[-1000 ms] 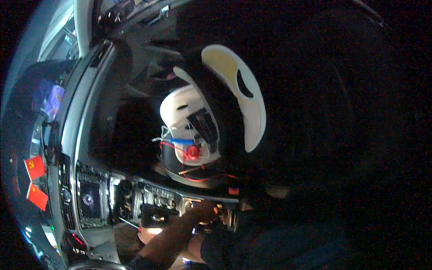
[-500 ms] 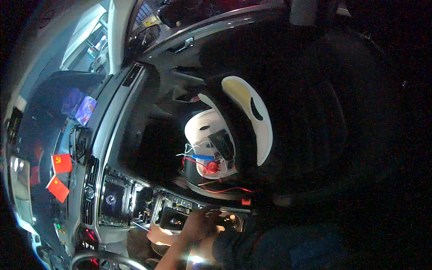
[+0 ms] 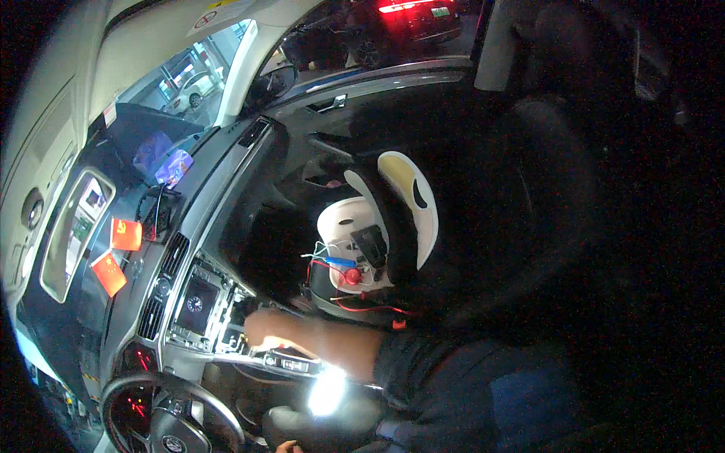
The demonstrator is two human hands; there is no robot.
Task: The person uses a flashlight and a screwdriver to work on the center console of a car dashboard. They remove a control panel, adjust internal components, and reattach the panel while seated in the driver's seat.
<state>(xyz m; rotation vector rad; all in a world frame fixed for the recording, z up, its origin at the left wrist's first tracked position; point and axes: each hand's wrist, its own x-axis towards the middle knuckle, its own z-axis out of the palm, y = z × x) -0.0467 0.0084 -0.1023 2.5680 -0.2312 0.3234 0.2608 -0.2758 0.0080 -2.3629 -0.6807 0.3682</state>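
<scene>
From the lower right my right forearm, dark-sleeved at the elbow, stretches left across the centre console [image 3: 291,364]. My right hand [image 3: 260,331] reaches toward the dark gap beside the dashboard's middle; its fingers are hidden there. Near it stands the dash centre section [image 3: 198,306], with bare bright frame edges around a dark screen. Only a few fingertips of my left hand [image 3: 287,447] show at the lower edge, too cut off to read their grip. Between the arms glares a bright white light [image 3: 328,390], whose source I cannot make out.
A white-covered seat [image 3: 343,219] beyond the console carries a black boxy item [image 3: 370,245], a round red item [image 3: 350,276], a blue stick-like item [image 3: 340,262] and tangled wires. The steering wheel [image 3: 170,381] stands lower left. Two small red flags [image 3: 117,257] are near the mirror [image 3: 75,234].
My right hand has moved forward and up, and the thin rod by it no longer shows. My left hand has withdrawn from the console to the lower edge. The view has shifted.
</scene>
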